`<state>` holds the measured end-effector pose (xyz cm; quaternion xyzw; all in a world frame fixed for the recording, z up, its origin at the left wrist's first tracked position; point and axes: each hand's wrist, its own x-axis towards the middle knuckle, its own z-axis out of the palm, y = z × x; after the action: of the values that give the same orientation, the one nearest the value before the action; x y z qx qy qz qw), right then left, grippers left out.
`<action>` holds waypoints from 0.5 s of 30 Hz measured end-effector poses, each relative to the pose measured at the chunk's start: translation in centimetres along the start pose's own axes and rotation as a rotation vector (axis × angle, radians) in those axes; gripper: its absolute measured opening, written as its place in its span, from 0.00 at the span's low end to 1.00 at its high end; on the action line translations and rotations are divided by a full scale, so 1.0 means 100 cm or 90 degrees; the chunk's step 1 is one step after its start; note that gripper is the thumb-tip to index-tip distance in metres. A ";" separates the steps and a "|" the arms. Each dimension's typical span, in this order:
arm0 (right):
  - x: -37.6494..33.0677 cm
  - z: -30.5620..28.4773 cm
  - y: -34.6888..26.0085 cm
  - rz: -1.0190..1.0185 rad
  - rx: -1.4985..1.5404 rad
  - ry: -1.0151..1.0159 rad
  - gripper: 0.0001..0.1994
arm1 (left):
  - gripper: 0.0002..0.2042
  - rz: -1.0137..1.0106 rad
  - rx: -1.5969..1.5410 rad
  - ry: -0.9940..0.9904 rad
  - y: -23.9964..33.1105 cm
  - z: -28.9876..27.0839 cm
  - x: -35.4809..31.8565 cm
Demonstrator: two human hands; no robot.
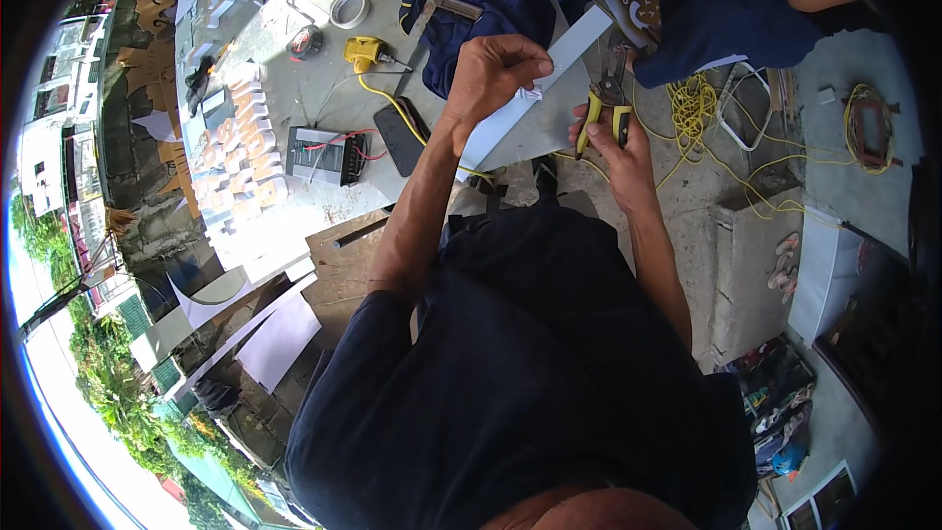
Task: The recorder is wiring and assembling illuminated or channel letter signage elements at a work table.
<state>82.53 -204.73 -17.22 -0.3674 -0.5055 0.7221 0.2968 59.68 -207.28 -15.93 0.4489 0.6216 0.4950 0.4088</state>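
My left hand [498, 77] is raised over the table's near edge, fingers pinched together. What they hold, if anything, is too small to make out; a small crumpled white scrap [530, 93] shows just below the fingertips. Under that hand a long white strip [540, 88] lies slanted across the table. To its right, my right hand [624, 149] grips snips [595, 120] by their yellow-and-black handles, the metal jaws pointing away from me. Dark blue cloth [500, 5] is bunched beyond my left hand, with a metal-and-wood square [456, 8] on it.
Left on the table are a phone [400, 137], a grey box with wires [329, 154], a yellow tool [365, 52], tape [349, 9] and cut-out letters [240, 147]. Another person [726, 20] is at the far right. Yellow cord [693, 108] coils on the floor.
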 end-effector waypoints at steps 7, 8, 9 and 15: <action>0.058 0.048 0.007 -0.149 -0.090 0.072 0.12 | 0.04 0.089 -0.002 0.095 -0.034 -0.015 0.015; 0.061 0.053 0.007 -0.168 -0.093 0.074 0.12 | 0.04 0.099 -0.004 0.095 -0.035 -0.015 0.015; 0.061 0.057 0.006 -0.168 -0.095 0.077 0.12 | 0.04 0.087 -0.003 0.091 -0.036 -0.015 0.013; 0.065 0.067 0.004 -0.237 -0.219 0.160 0.11 | 0.05 0.039 -0.107 0.001 -0.033 -0.021 0.011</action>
<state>73.34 -203.09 -17.63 -0.3998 -0.6386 0.5078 0.4178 56.91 -207.07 -18.86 0.4318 0.5641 0.5580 0.4289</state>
